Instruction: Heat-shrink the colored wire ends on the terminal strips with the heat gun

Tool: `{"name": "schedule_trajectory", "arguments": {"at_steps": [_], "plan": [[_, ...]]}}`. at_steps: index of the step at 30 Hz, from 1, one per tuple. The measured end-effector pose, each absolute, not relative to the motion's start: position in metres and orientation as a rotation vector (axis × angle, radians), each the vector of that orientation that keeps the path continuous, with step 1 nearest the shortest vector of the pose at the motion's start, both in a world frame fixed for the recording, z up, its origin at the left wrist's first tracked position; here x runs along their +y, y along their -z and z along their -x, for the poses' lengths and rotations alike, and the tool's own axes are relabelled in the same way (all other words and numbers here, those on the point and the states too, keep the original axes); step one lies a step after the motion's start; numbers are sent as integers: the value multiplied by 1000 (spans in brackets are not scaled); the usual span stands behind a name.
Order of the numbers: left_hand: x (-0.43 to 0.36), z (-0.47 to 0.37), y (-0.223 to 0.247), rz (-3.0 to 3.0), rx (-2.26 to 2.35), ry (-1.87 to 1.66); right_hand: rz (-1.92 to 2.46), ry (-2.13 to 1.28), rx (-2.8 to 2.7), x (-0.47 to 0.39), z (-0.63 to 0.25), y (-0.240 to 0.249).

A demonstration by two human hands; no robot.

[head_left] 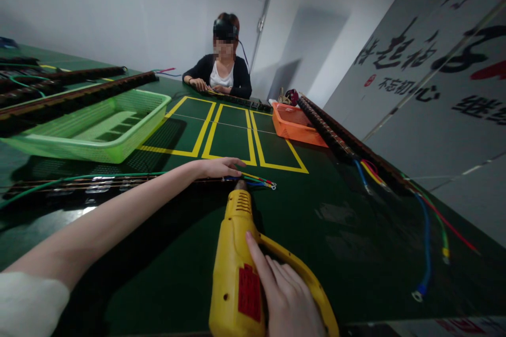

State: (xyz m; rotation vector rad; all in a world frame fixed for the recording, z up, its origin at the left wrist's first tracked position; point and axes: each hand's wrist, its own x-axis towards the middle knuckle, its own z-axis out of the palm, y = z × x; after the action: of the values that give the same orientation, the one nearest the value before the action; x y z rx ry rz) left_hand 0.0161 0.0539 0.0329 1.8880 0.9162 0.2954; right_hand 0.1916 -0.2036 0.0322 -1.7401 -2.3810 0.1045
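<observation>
My right hand is wrapped round the handle of a yellow heat gun with a red label. The gun's dark nozzle points away from me, close to a bundle of thin wires in yellow, green and blue that end in ring terminals. My left hand reaches across from the left, its fingers closed on these wires near the nozzle; the fingertips are partly hidden. The wires come out of the end of a long dark rail lying crosswise on the table, partly covered by my left forearm. A green wire runs along it.
A light green basket stands at left, with several dark rails above it. An orange basket and more rails with hanging wires are at right. Yellow taped rectangles mark the green table. Across it sits a person.
</observation>
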Motion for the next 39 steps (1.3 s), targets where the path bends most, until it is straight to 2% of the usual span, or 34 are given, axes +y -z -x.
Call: {"name": "schedule_trajectory", "arguments": {"at_steps": [16, 25, 34, 39], "plan": [[60, -13, -29, -1777, 807, -293, 1786, -67, -2322, -210, -244, -40], [60, -14, -28, -1861, 785, -305, 1785, -21, -2248, -211, -225, -30], [61, -15, -28, -1911, 797, -360, 1700, 192, -2278, -212, -191, -11], [58, -16, -31, -1867, 796, -372, 1685, 110, -2199, -208, -178, -14]]}}
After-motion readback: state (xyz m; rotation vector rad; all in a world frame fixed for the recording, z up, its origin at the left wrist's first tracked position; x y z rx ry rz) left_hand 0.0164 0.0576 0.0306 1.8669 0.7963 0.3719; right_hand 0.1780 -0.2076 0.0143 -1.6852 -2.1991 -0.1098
